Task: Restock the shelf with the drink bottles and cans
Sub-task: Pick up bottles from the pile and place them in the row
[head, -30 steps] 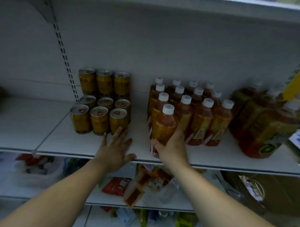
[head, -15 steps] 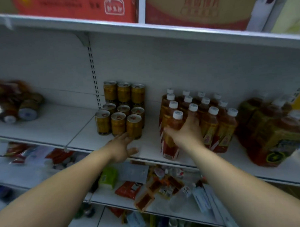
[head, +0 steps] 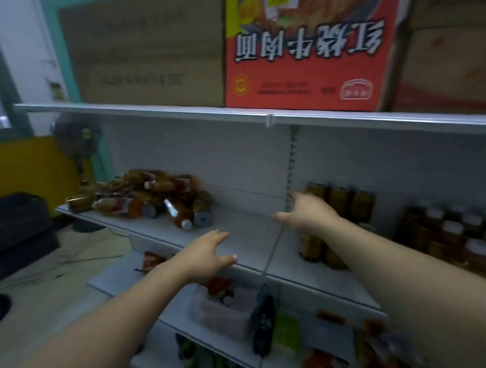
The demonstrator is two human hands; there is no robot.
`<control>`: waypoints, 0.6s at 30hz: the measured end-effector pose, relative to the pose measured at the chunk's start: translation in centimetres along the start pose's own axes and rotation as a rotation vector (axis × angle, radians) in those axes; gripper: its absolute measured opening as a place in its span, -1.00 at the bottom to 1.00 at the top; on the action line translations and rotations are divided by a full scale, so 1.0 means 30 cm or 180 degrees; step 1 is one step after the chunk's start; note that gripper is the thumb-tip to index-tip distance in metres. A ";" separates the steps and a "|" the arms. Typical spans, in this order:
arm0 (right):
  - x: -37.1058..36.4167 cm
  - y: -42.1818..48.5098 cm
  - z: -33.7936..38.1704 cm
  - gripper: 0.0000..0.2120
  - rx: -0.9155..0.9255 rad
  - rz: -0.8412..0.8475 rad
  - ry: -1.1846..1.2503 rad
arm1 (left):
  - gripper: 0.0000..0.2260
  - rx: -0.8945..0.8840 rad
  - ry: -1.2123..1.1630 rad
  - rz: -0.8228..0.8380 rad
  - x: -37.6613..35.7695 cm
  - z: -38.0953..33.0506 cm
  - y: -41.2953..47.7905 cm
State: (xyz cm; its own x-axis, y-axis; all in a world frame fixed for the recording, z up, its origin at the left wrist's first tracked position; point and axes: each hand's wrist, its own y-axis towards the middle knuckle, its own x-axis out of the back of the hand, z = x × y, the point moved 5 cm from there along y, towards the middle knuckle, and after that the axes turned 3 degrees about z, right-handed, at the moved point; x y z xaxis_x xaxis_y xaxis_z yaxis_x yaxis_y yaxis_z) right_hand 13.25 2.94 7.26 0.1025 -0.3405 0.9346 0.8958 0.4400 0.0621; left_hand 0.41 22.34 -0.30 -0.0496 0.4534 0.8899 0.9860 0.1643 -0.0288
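Note:
A loose pile of tea bottles and cans [head: 150,198] lies on its side at the left end of the white shelf [head: 251,239]. Upright gold cans [head: 337,203] stand in rows to the right, partly hidden by my right arm. Tea bottles with white caps [head: 455,232] stand at the far right, blurred. My left hand [head: 209,255] hovers over the shelf's front edge with fingers straight, holding nothing. My right hand [head: 304,212] is stretched out in front of the cans, fingers relaxed and empty.
Cardboard boxes, one red and orange [head: 307,51], sit on the upper shelf [head: 266,115]. The lower shelf [head: 259,322] holds snack packets and a clear tub. A black bag [head: 17,231] lies on the floor at left beside a yellow panel.
The view has swung left and upward. My right hand has let go of the tea bottle and moved left past the cans. My left hand has moved left along the shelf edge.

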 end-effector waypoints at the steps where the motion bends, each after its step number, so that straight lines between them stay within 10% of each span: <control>1: -0.035 0.026 0.084 -0.23 0.0020 0.0064 -0.0061 | -0.34 0.0079 -0.0012 -0.0006 0.041 0.077 -0.027; 18: -0.462 0.616 0.925 -0.45 0.1114 0.0221 0.0164 | -0.34 0.0854 0.0206 -0.0310 0.405 0.938 0.108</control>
State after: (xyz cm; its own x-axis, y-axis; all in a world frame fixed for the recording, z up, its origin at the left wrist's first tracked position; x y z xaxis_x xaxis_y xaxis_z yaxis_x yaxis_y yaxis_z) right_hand 16.37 38.86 5.17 0.1876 -0.3374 0.9225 0.6845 0.7184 0.1236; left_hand -1.48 53.04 -2.40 -0.1231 0.3689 0.9213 0.8993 0.4339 -0.0536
